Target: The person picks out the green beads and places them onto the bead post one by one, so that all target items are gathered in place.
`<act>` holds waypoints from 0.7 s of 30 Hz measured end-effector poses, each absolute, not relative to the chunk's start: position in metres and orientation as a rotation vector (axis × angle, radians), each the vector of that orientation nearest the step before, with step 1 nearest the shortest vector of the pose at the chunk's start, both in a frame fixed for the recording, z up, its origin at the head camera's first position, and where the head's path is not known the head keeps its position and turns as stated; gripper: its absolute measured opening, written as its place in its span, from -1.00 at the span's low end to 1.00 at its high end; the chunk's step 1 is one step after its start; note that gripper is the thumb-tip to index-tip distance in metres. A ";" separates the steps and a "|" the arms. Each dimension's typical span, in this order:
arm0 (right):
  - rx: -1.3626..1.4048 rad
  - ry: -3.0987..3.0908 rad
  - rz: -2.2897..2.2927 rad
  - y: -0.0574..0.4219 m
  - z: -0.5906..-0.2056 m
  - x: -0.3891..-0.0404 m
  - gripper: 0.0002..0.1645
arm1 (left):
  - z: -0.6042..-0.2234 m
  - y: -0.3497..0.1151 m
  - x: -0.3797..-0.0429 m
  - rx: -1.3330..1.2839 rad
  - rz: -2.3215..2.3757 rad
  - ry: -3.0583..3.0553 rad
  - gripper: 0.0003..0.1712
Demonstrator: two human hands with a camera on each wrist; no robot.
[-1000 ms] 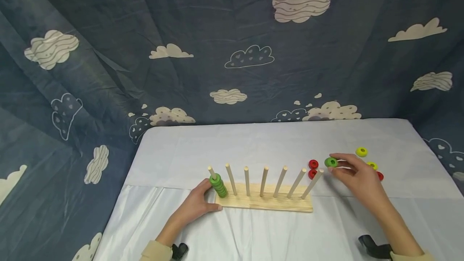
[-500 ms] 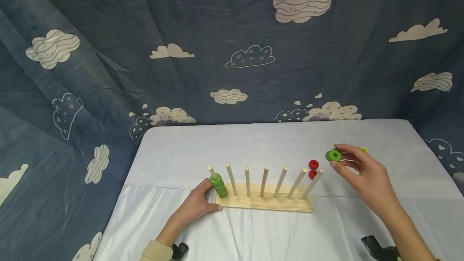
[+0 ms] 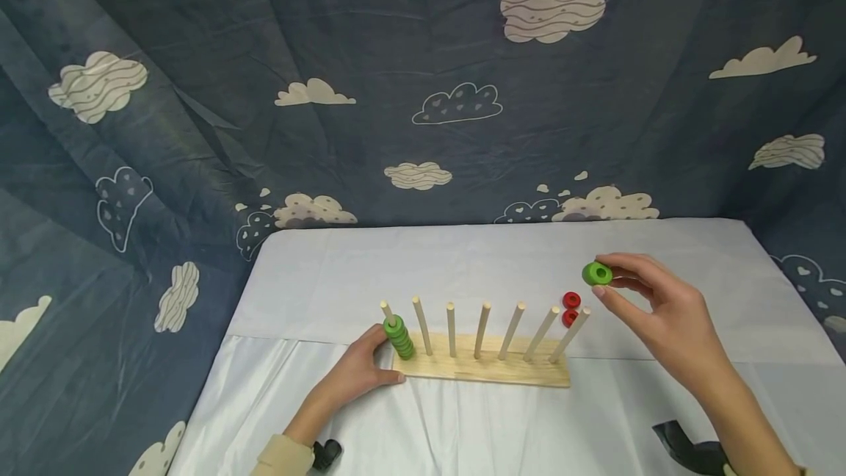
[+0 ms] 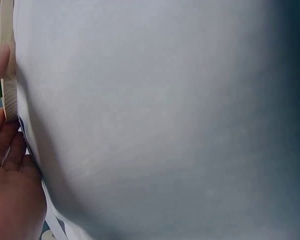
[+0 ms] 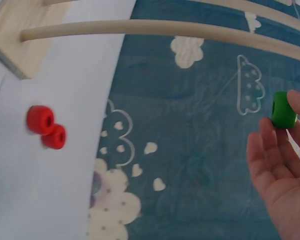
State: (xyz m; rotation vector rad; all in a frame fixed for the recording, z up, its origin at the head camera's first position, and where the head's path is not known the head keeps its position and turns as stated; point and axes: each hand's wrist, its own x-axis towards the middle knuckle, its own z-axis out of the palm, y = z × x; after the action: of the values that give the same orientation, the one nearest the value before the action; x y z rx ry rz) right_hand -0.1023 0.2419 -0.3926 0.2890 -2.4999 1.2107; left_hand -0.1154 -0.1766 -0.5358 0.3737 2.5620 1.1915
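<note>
A wooden peg board (image 3: 482, 369) with a row of upright pegs stands on the white-covered table. My left hand (image 3: 360, 367) grips its left end, thumb at the front edge; the left wrist view shows the thumb and fingers around the board's end (image 4: 10, 100). Several green rings (image 3: 399, 340) are stacked on the leftmost peg, beside that hand. Raised above the table at the right, my right hand (image 3: 670, 318) pinches a green ring (image 3: 589, 275) between thumb and fingertips. In the right wrist view this green ring (image 5: 283, 112) shows side-on, apart from the pegs.
Two red rings (image 3: 566, 300) lie on the table just behind the rightmost peg (image 3: 570, 336). A dark curtain (image 3: 423, 145) with cloud prints hangs behind and at both sides of the table (image 3: 317, 270).
My right hand has lifted with the green ring, moving up, right, then slightly left. It now covers the yellow rings and a red one seen earlier. My left hand stays put.
</note>
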 end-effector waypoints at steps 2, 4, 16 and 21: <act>0.320 -2.498 1.187 0.238 -0.387 -0.102 -0.36 | -0.536 -0.177 -0.115 0.382 1.192 2.561 -0.09; 0.359 -2.493 1.156 0.235 -0.382 -0.101 -0.35 | -0.535 -0.177 -0.115 0.378 1.192 2.560 -0.09; 0.473 -2.415 1.153 0.221 -0.364 -0.104 -0.26 | -0.535 -0.176 -0.116 0.378 1.194 2.571 -0.10; 0.513 -2.406 1.182 0.213 -0.355 -0.102 -0.29 | -0.536 -0.176 -0.116 0.385 1.197 2.564 -0.11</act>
State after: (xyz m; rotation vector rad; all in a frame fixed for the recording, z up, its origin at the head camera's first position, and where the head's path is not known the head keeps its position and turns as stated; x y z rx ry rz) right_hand -0.1020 0.2127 -0.3554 0.5127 -2.4059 1.1823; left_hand -0.1158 -0.1764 -0.5359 0.3848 2.5641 1.1971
